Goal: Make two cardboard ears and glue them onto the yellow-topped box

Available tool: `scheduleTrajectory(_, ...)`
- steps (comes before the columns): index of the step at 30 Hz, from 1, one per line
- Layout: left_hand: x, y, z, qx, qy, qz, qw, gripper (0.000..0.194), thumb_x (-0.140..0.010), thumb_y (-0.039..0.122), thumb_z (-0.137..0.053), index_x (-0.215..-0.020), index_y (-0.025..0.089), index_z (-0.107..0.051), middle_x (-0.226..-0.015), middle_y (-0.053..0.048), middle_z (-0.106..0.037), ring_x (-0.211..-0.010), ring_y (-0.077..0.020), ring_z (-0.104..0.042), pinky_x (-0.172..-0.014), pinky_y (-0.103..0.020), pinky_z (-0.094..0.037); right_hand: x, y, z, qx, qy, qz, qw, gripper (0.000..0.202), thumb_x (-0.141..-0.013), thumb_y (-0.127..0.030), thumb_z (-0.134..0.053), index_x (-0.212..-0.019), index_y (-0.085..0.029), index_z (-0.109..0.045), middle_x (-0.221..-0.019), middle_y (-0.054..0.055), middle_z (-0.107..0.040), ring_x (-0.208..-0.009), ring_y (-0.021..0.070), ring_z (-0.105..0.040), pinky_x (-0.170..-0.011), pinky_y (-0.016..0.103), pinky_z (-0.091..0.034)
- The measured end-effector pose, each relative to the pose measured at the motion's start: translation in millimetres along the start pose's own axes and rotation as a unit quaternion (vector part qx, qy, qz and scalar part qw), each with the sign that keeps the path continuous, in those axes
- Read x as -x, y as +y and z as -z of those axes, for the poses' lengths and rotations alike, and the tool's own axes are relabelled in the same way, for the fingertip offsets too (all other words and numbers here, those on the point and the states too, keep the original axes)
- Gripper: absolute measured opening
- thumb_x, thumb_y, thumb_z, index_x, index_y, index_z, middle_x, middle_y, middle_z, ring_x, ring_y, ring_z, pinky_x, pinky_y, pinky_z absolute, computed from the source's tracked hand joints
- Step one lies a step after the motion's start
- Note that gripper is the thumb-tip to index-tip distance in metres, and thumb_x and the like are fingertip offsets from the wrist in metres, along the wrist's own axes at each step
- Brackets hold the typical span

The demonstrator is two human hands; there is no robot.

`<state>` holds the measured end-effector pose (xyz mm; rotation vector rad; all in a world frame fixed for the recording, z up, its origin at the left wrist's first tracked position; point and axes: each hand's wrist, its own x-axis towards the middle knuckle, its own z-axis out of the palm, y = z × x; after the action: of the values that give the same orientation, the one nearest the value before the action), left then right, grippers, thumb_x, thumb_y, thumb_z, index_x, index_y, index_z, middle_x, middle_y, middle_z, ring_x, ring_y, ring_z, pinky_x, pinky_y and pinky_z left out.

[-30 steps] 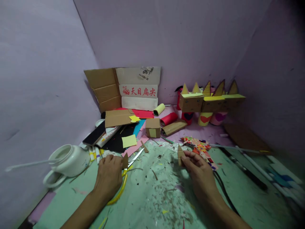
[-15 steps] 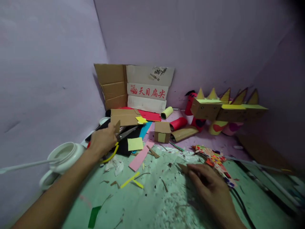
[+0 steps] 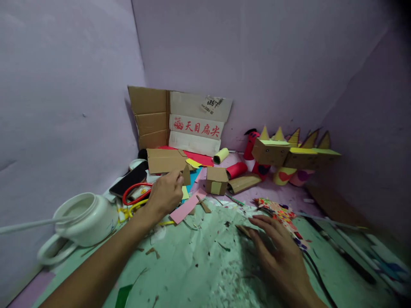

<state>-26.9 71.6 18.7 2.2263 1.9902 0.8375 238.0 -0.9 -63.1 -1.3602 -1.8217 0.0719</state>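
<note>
Just left of the small cardboard box [image 3: 216, 179], my left hand [image 3: 167, 192] is closed, pinching a small pointed piece of cardboard [image 3: 186, 174]. Beneath that hand and beside it are red-handled scissors [image 3: 136, 192], a yellow handle and a pink paper strip [image 3: 189, 206]. My right hand [image 3: 279, 252] is low over the green table covering [image 3: 192, 278], its fingers apart. A small brown cardboard piece [image 3: 243, 231] lies at its thumb tip; whether they touch I cannot tell.
A white teapot [image 3: 86, 222] and a black phone [image 3: 130, 179] are at left. An unfolded carton [image 3: 195, 124] leans on the wall behind paper rolls. Spiked cardboard box figures [image 3: 271, 152] stand at right, near a patterned paper piece [image 3: 279, 211]. Scraps litter the covering.
My left hand has moved right with its cardboard piece, uncovering the red handles. My right fingers have spread around the other piece, which has stayed nearly in place. The view has shifted slightly.
</note>
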Motion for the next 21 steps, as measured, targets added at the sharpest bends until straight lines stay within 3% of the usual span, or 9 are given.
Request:
scheduleTrajectory(3,-1,6,2.6,0.074,0.000,0.015,0.997,0.017,-0.082,0.024,-0.038,-0.067,0.021,-0.044,-0.063,-0.002,-0.057,-0.061,-0.0172,-0.054,-0.055,-0.027,-0.033,-25,-30,-4,-0.021,-0.096,0.046,0.994,0.020,-0.084,-0.026,-0.048,-0.093,-0.017,-0.064,-0.093,0.009,-0.064,-0.087,0.0206,-0.060,-0.075,0.031,-0.048)
scheduleTrajectory(6,-2,7,0.8,0.162,0.002,0.058,0.985,0.018,-0.080,0.025,-0.041,-0.063,0.021,-0.044,-0.059,-0.001,-0.055,-0.058,-0.0154,-0.053,-0.054,-0.025,-0.034,-56,-62,-26,0.057,-0.220,0.046,0.973,0.018,-0.081,-0.023,-0.053,-0.094,-0.020,-0.065,-0.096,0.007,-0.066,-0.089,0.0213,-0.061,-0.074,0.029,-0.047)
scheduleTrajectory(8,-3,5,-7.1,0.248,-0.017,0.113,0.962,0.017,-0.079,0.026,-0.043,-0.063,0.020,-0.044,-0.059,0.000,-0.054,-0.056,-0.0138,-0.053,-0.051,-0.023,-0.036,-73,-76,-47,0.145,-0.264,0.031,0.953,0.022,-0.080,-0.023,-0.052,-0.099,-0.020,-0.064,-0.098,0.008,-0.066,-0.090,0.0234,-0.061,-0.071,0.030,-0.047)
scheduleTrajectory(12,-6,0,-36.3,0.331,-0.092,0.169,0.924,0.016,-0.079,0.024,-0.039,-0.065,0.019,-0.044,-0.058,0.000,-0.058,-0.043,-0.0118,-0.055,-0.041,-0.021,-0.041,-91,-83,-74,0.188,-0.283,0.004,0.940,0.023,-0.081,-0.019,-0.047,-0.091,-0.012,-0.067,-0.089,0.016,-0.069,-0.080,0.0262,-0.066,-0.064,0.031,-0.046)
scheduleTrajectory(14,-6,-3,-49.9,0.350,-0.126,0.190,0.909,0.014,-0.076,0.020,-0.043,-0.062,0.018,-0.044,-0.053,0.000,-0.056,-0.041,-0.0127,-0.057,-0.039,-0.021,-0.043,-94,-85,-70,0.198,-0.296,0.003,0.934,0.021,-0.078,-0.016,-0.050,-0.086,-0.012,-0.068,-0.085,0.016,-0.070,-0.078,0.0256,-0.067,-0.064,0.030,-0.046)
scheduleTrajectory(18,-10,-6,-61.3,0.369,-0.160,0.205,0.892,0.014,-0.070,0.015,-0.047,-0.056,0.017,-0.047,-0.045,-0.002,-0.056,-0.039,-0.0151,-0.059,-0.039,-0.023,-0.047,-77,-103,-37,0.204,-0.323,0.010,0.924,0.016,-0.069,-0.019,-0.059,-0.079,-0.013,-0.070,-0.080,0.016,-0.072,-0.075,0.0259,-0.067,-0.062,0.029,-0.046)
scheduleTrajectory(19,-11,-6,-60.9,0.370,-0.163,0.201,0.892,0.015,-0.069,0.015,-0.048,-0.054,0.016,-0.047,-0.044,-0.003,-0.056,-0.039,-0.0157,-0.058,-0.038,-0.024,-0.046,-66,-110,-28,0.193,-0.340,0.017,0.920,0.013,-0.068,-0.021,-0.061,-0.075,-0.015,-0.070,-0.077,0.013,-0.072,-0.072,0.0242,-0.067,-0.061,0.028,-0.047)
scheduleTrajectory(21,-13,-6,-57.1,0.366,-0.156,0.185,0.898,0.017,-0.069,0.015,-0.048,-0.052,0.016,-0.048,-0.043,-0.003,-0.057,-0.036,-0.0157,-0.056,-0.037,-0.024,-0.044,-39,-125,-17,0.069,-0.434,0.083,0.894,0.010,-0.069,-0.022,-0.060,-0.073,-0.019,-0.069,-0.068,0.006,-0.072,-0.062,0.0188,-0.066,-0.054,0.023,-0.046)
